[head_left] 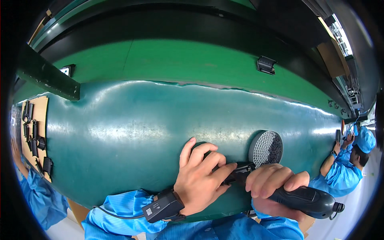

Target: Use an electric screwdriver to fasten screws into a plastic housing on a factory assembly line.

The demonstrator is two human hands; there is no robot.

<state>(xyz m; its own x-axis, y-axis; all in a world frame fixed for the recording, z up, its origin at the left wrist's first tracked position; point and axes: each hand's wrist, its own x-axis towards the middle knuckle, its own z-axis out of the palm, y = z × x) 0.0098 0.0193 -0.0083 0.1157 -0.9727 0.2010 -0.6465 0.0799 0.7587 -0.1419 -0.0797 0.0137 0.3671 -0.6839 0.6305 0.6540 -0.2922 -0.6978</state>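
My right hand (276, 186) is wrapped round a black electric screwdriver (306, 200), its cord end pointing to the lower right. The tool's front end reaches toward a black plastic part (242, 170) on the table; my right fingers partly cover where they meet. My left hand (204, 170) steadies that part with its thumb side, pressing on its left end, while the other fingers arch over the table. Just beyond my right hand stands a round grey dish (256, 150) with a dimpled inside, dark small screws (275, 149) heaped along its right side.
A green belt (192, 60) runs behind the dark green table (120, 148), carrying a black plastic piece (266, 65). Cardboard (43, 110) with several black parts lies far left. A dark post (48, 74) stands at back left. Co-workers in blue sit right (344, 168) and left (40, 196).
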